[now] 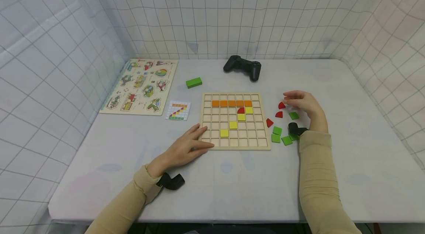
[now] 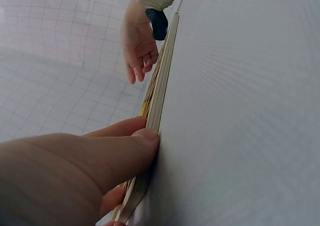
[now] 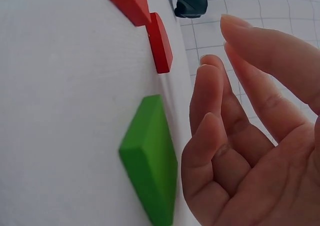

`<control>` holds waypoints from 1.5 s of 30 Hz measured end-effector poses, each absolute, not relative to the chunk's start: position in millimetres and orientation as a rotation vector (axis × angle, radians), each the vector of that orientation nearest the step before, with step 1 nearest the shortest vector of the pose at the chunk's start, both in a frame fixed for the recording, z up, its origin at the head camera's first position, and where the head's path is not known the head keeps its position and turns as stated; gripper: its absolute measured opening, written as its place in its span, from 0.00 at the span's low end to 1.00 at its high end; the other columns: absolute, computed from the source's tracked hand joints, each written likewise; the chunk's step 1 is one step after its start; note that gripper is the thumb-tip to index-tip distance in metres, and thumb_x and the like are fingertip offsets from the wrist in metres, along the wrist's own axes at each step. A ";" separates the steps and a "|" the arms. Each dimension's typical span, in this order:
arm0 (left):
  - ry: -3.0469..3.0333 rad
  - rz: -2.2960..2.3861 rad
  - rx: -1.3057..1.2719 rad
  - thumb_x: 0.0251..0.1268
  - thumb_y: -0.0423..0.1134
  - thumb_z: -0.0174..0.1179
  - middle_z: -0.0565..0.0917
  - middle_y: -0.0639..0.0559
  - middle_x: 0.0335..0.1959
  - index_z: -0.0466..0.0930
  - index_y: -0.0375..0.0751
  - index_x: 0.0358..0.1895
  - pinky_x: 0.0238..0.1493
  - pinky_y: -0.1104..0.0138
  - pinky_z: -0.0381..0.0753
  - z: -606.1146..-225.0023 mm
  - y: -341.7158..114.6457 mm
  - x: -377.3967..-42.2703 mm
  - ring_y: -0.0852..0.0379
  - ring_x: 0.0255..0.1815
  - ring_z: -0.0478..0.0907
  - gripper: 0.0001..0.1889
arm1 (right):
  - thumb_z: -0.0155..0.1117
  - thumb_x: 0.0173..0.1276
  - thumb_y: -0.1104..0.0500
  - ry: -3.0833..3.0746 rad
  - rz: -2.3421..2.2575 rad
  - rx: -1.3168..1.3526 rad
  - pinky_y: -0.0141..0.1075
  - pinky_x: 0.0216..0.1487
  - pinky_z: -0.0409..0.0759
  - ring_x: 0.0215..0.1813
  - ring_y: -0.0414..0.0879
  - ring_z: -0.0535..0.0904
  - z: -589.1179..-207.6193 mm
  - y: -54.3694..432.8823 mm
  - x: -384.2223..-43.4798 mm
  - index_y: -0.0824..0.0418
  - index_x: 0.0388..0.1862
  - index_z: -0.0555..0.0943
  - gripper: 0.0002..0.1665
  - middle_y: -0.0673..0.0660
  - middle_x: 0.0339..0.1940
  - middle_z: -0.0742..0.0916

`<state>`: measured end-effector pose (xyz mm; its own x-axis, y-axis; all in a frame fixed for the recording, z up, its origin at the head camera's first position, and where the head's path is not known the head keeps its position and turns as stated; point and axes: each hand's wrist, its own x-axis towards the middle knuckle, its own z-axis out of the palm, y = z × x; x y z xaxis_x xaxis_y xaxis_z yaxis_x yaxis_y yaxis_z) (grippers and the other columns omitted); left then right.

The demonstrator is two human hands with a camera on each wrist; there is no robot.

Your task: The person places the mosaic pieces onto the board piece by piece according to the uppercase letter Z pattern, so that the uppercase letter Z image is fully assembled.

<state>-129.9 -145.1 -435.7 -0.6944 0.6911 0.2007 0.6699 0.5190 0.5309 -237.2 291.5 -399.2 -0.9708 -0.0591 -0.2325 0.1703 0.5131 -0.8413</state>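
Observation:
A wooden grid board [image 1: 239, 149] lies in the middle of the head view. Orange squares [image 1: 231, 103] fill part of an upper row; yellow squares [image 1: 224, 133] run diagonally below, with one red quarter-round piece [image 1: 241, 110] among them. My left hand [image 1: 182, 148] rests on the board's near left corner, fingers spread. In the left wrist view the thumb [image 2: 125, 156] lies along the front edge. Right of the board, my right hand [image 1: 303, 102] hovers by loose red quarter-round pieces [image 1: 279, 114], fingers loosely bent, nothing between them. A green square [image 3: 152, 161] lies beside it.
Several green squares [image 1: 275, 138] lie right of the board, some partly under the right wrist. A pattern card [image 1: 178, 110] and a picture puzzle [image 1: 134, 94] lie to the left. Behind are a green block [image 1: 194, 82] and a black game controller [image 1: 242, 65].

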 end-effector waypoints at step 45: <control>2.708 0.928 1.196 0.64 0.40 0.61 0.62 0.35 0.69 0.84 0.50 0.51 0.70 0.46 0.52 -436.7 -144.7 -131.2 0.36 0.72 0.48 0.13 | 0.66 0.61 0.56 2.615 -1.094 0.074 0.36 0.42 0.73 0.43 0.52 0.74 -398.9 275.4 -245.5 0.65 0.53 0.75 0.23 0.61 0.45 0.79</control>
